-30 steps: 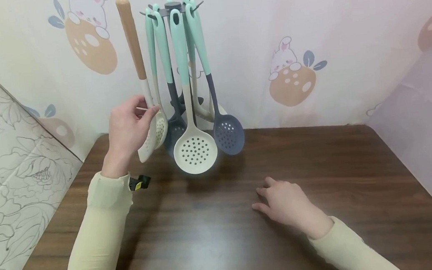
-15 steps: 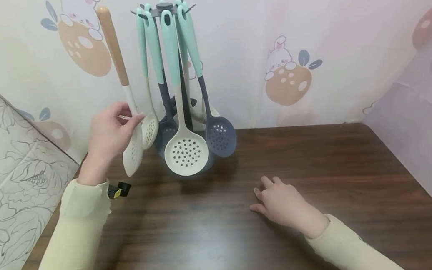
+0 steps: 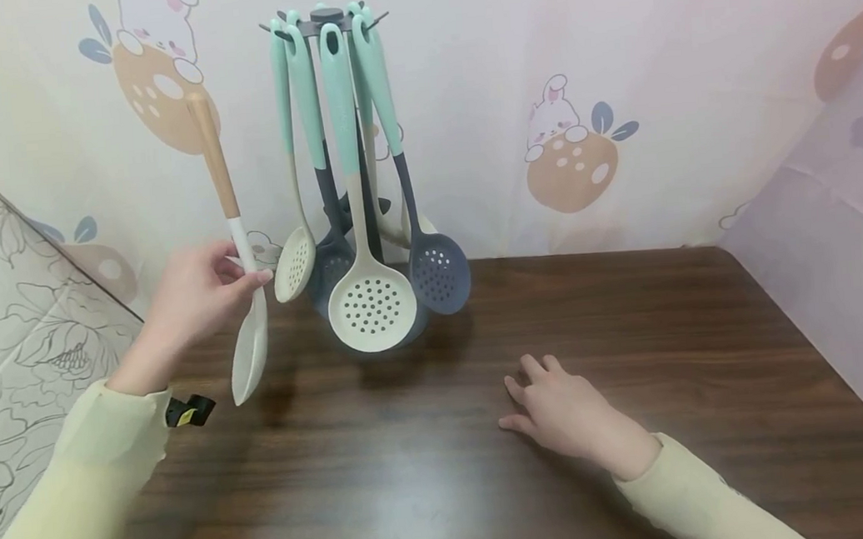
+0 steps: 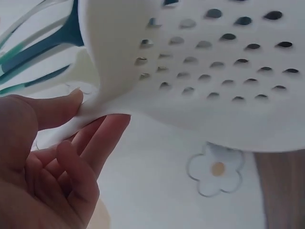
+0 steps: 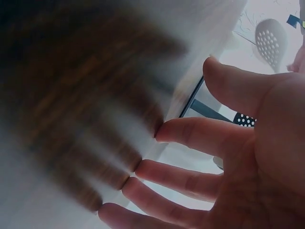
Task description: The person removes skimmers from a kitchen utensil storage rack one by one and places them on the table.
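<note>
The left hand (image 3: 196, 290) pinches the thin neck of a white slotted spoon (image 3: 240, 237) between its thumb and its fingers. This spoon stands almost upright in the air, with its wooden handle up and leaning to the left, and its perforated head hanging down. It is to the left of the utensil stand (image 3: 326, 15) and apart from it.

On the stand hang utensils with mint handles: at the front a cream skimmer (image 3: 372, 305), at its right a dark blue slotted spoon (image 3: 440, 274), and at its left a cream slotted spoon (image 3: 296, 265), near to the left thumb.

The right hand (image 3: 565, 406) holds nothing; its 5 fingers are spread, and its fingertips touch the brown table (image 3: 631, 331). Behind the table is a pale backdrop (image 3: 464, 92) with printed rabbits.
</note>
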Demonstrator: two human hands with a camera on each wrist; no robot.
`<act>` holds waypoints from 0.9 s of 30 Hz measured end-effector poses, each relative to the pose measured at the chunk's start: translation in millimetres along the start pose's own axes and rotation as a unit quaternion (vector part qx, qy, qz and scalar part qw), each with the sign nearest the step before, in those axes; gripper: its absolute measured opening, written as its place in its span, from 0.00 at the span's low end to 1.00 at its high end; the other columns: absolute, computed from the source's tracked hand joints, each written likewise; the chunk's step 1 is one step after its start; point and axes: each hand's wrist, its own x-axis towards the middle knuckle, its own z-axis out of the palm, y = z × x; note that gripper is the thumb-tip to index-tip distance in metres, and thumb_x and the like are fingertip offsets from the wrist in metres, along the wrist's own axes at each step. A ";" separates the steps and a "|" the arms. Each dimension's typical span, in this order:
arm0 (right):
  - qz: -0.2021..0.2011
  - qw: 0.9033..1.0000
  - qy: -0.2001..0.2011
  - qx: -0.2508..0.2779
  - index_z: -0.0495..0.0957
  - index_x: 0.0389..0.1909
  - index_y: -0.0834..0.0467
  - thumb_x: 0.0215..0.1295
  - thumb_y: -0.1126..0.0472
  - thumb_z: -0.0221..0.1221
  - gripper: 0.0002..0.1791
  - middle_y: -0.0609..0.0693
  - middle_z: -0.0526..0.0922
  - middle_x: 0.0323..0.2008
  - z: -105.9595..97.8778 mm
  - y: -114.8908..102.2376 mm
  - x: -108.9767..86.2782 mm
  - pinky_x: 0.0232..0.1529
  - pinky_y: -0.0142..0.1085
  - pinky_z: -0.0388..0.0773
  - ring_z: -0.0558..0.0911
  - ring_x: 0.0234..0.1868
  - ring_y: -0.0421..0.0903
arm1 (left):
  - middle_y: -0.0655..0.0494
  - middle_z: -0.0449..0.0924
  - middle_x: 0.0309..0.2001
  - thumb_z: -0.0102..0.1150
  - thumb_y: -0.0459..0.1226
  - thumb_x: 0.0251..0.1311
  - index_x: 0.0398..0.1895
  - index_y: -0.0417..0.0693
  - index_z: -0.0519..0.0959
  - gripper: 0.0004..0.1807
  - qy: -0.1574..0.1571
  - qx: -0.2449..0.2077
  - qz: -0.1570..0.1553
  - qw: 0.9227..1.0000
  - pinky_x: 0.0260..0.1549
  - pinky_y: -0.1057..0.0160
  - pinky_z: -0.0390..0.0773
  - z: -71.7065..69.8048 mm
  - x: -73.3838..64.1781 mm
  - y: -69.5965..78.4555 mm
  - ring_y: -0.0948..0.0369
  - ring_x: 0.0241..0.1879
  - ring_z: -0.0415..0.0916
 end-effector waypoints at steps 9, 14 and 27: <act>-0.004 1.000 0.002 0.001 0.81 0.57 0.62 0.62 0.40 0.65 0.33 0.61 0.73 0.50 1.6 1.3 -1.3 0.22 0.38 0.74 0.73 0.43 0.56 | 0.55 0.86 0.31 0.65 0.54 0.61 0.38 0.45 0.79 0.21 -0.085 0.071 -0.036 0.993 0.29 0.55 0.73 4.6 -13.4 -28.9 0.52 0.34 0.80; -0.016 1.000 0.006 -0.005 0.81 0.58 0.60 0.60 0.40 0.67 0.33 0.59 0.73 0.47 1.7 3.2 -1.3 0.20 0.35 0.72 0.72 0.39 0.53 | 0.58 0.85 0.27 0.66 0.54 0.61 0.35 0.46 0.78 0.20 -0.127 0.067 -0.052 0.988 0.28 0.57 0.71 6.7 -18.4 -37.9 0.56 0.28 0.77; -0.025 0.999 0.007 0.028 0.80 0.58 0.64 0.59 0.42 0.67 0.34 0.62 0.73 0.51 0.0 4.1 -2.2 0.21 0.31 0.70 0.71 0.40 0.53 | 0.57 0.84 0.26 0.69 0.46 0.60 0.37 0.43 0.76 0.17 -0.201 0.028 -0.066 0.977 0.29 0.58 0.73 27.8 -19.7 -52.8 0.56 0.28 0.84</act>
